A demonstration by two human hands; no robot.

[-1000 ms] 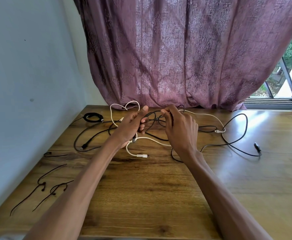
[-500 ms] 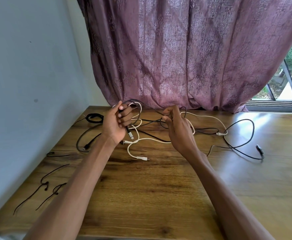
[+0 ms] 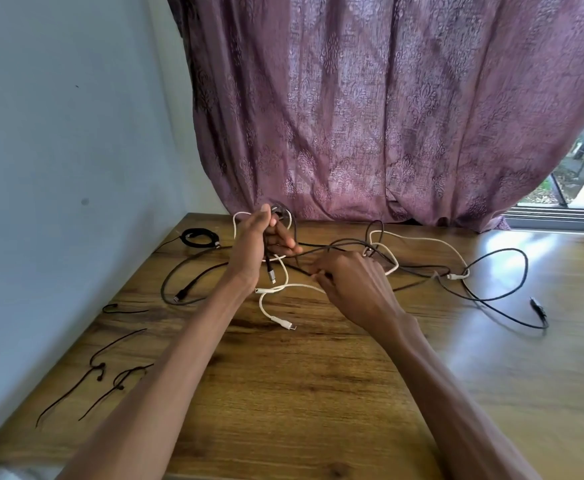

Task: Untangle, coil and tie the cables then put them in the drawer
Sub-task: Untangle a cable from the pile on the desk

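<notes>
Lifted higher than a moment ago, the left hand [image 3: 249, 251] grips black and white cables [image 3: 285, 271] over the wooden table [image 3: 283, 393] while the right hand [image 3: 349, 282] pinches a black strand; pulling apart could tighten the knot.

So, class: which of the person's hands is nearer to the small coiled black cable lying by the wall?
Left. The left hand grips cables raised just right of the small coiled black cable; the right hand works the tangle farther right, well beyond it.
</notes>
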